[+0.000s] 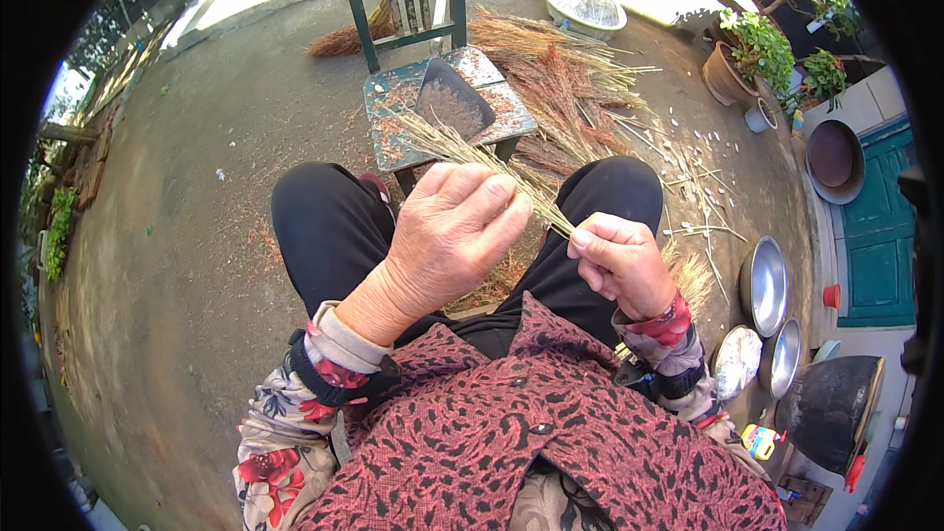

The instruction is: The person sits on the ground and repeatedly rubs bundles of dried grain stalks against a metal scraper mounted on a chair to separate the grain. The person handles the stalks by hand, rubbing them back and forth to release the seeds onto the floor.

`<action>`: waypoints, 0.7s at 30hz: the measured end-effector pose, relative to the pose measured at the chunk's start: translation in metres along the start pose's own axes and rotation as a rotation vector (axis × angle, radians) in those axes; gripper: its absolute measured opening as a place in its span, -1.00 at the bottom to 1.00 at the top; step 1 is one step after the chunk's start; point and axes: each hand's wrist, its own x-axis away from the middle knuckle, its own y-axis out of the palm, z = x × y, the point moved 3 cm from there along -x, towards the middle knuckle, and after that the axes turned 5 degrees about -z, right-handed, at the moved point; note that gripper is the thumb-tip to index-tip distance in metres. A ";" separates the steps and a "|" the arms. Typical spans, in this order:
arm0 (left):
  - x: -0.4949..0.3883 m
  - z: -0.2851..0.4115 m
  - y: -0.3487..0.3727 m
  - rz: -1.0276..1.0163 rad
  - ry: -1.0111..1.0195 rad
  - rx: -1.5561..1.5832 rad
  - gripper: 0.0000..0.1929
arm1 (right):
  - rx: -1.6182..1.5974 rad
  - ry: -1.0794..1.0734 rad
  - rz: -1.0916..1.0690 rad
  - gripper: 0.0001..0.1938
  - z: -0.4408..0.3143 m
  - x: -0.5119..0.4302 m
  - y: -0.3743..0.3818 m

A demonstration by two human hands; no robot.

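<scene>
A thin bundle of dry broom-plant stalks (537, 192) slants between my two hands above my lap. My left hand (461, 225) is closed around its middle, back of the hand upward. The stem ends are pinched between thumb and fingers of my right hand (623, 254). Beyond my knees stands a worn wooden chair (391, 144) with reddish seed bits scattered on its seat. The bundle's feathery tips reach over that seat, near a dark metal dustpan (453, 99) that holds loose seeds or husks.
Reddish broom stalks (560, 88) lie heaped right of the chair, with loose stems (704, 199) nearer. A straw broom (343, 40) is behind the chair. At right are metal basins (765, 286), a large dark pot (826, 409) and a potted plant (726, 74).
</scene>
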 end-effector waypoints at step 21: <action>-0.005 -0.048 0.006 -0.373 -0.324 -0.212 -0.93 | 0.777 -0.448 0.353 -0.87 -0.017 0.016 0.014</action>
